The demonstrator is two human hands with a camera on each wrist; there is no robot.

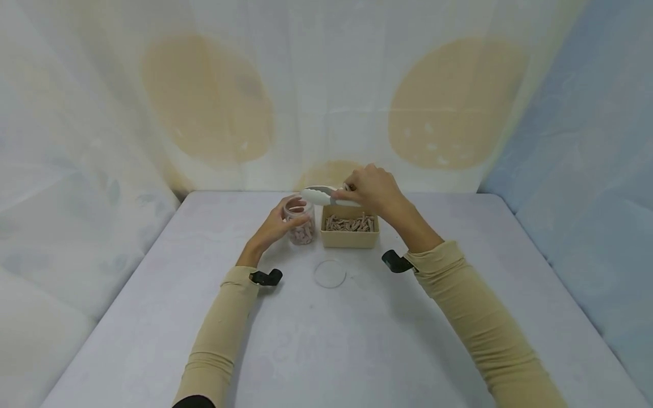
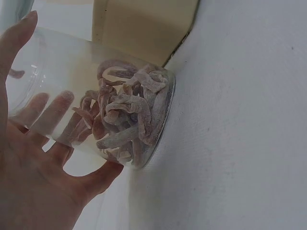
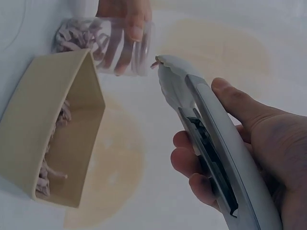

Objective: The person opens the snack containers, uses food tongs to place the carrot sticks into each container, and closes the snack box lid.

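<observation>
Left hand: the left hand [image 1: 272, 226] wraps its fingers and thumb round the side of the jar [image 1: 301, 222], fingers showing through the glass in the left wrist view.
Right hand: the right hand [image 1: 372, 190] grips the handles of the tongs [image 1: 326, 196], fingers curled under and thumb on top.
Tongs: white, arms squeezed together, tips just above the jar's open mouth; a small pinkish piece [image 3: 154, 63] shows pinched at the tips (right wrist view).
Jar: clear glass, standing upright on the worktop [image 1: 357, 340], its lower part holding pinkish sugared strips [image 2: 129, 115]; this jar serves as landmark below.
Box: a beige open box [image 1: 350, 235] just to the right of the jar, near it (whether they touch cannot be told), holding more of the same strips.
Lid: a clear round lid [image 1: 330, 273] lies flat on the worktop, nearer the person than the jar and a little to its right, apart from it.
Sleeves: beige sleeves [image 1: 479, 317] cover both forearms, a black wrist mount [image 1: 266, 277] on each.
</observation>
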